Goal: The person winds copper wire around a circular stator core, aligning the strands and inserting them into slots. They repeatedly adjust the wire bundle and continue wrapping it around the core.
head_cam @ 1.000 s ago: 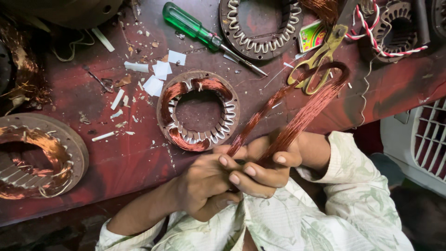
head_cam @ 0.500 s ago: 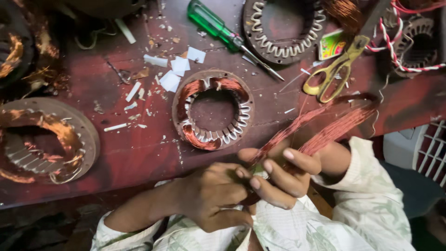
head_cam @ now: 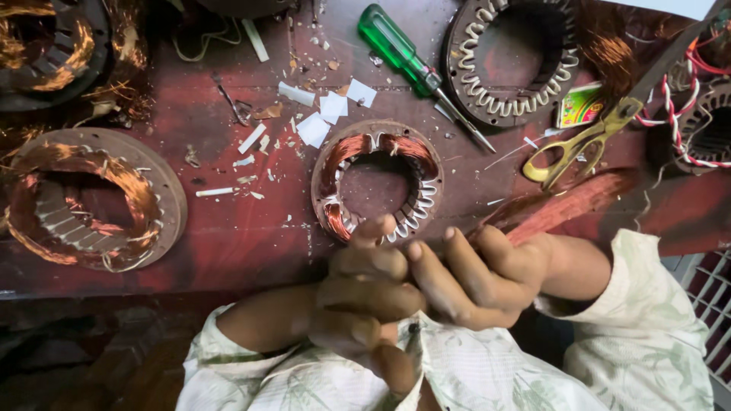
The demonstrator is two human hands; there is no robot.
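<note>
While a bundle of copper wire point(head_cam: 567, 205) runs in from the upper right across the red worktop point(head_cam: 228, 243), its near end passes into the right hand point(head_cam: 476, 278), whose fingers are curled closed around it. The left hand point(head_cam: 365, 293) is pressed against the right one at the worktop's near edge, its fingers bent and bunched at the same spot; whether it pinches the wire itself I cannot tell, since the fingers hide the end. Both hands sit close to the person's chest, above a pale patterned shirt point(head_cam: 472, 377).

Just beyond the fingertips lies a small round motor core point(head_cam: 377, 179) with copper windings in part of its ring, its lower rim almost touching the left hand. To the right of it, yellow-handled scissors point(head_cam: 586, 141) rest on the worktop just above the wire bundle. A green-handled screwdriver point(head_cam: 396, 46) lies at an angle further up, its tip pointing toward the scissors, beside a larger empty core point(head_cam: 510, 65). White paper scraps point(head_cam: 324, 114) are scattered to the upper left of the small core. Well to the left sits a wide core point(head_cam: 91, 198) with loose copper coils.
</note>
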